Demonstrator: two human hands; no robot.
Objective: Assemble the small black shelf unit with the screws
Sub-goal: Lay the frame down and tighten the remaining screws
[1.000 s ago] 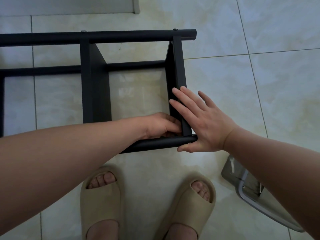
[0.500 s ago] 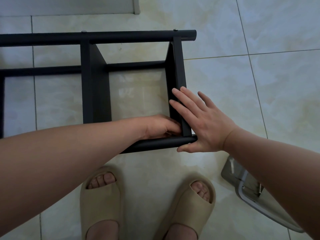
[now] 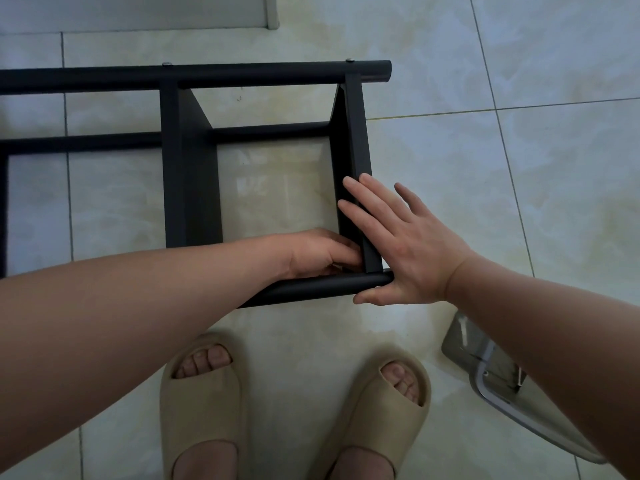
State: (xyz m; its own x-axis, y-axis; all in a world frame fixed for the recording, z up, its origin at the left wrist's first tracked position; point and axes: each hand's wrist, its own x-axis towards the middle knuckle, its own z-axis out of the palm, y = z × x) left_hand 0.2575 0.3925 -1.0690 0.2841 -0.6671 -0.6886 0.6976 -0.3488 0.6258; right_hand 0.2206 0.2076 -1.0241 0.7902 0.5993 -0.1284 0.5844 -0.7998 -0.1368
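Left of the end panel [image 3: 356, 150], your left hand [image 3: 322, 252] is tucked into the inner corner where that panel meets the near tube [image 3: 322, 289]. Its fingers are curled tight against the joint, and I cannot tell whether they pinch a screw there because your knuckles hide it. If you are starting a screw in that corner by feel, it could go in crooked and bind, or slip out and roll away on the tiles. On the end panel's outer face your right hand [image 3: 408, 244] lies flat with its fingers straight and its heel at the tube's end. It grasps nothing and only presses. If that pressure eases, the panel may drift off line with the tube. If you lean too hard, the whole shelf unit [image 3: 187, 168] may skate on the glossy tiled floor [image 3: 519, 168], where it lies on its side. The unit is matte black, built of round tubes and flat panels, with a second panel standing parallel to the left of the end panel. Beyond the end panel runs the far tube [image 3: 242, 76], which carries two small screw heads [image 3: 349, 59], one over each panel, so that side looks fastened. Right of the end panel, a grey plastic piece [image 3: 485, 375] lies partly under your forearm.
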